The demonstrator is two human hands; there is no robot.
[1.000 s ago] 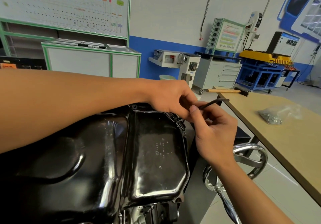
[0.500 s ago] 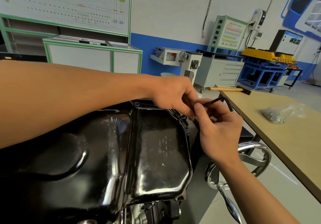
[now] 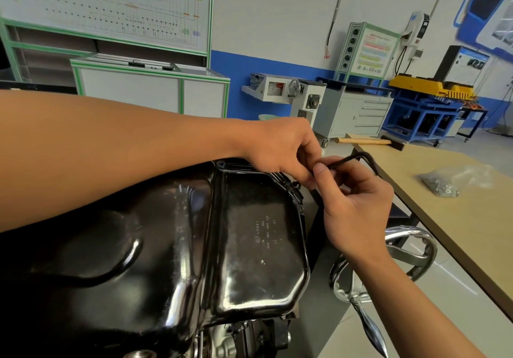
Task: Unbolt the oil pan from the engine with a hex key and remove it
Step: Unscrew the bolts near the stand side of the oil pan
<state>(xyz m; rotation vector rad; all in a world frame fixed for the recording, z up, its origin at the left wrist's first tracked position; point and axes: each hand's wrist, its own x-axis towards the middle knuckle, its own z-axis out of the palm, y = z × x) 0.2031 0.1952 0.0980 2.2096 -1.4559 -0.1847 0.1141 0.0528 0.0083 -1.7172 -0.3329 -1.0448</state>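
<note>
Two hands are meeting at the far right corner of the black oil pan [image 3: 249, 232], which is sitting atop the engine [image 3: 244, 335] — the right hand [image 3: 358, 207] is pinching the L-shaped hex key [image 3: 349, 159]. The left hand [image 3: 280, 146] is curling its fingers down beside the key's end; whether they are gripping anything is unclear.

Blue-banded white wall [image 3: 277, 10], tiled floor [image 3: 458, 302], wooden table [image 3: 472, 219], drawer cabinet [image 3: 358, 116], green-framed chart board [image 3: 111, 10]
</note>
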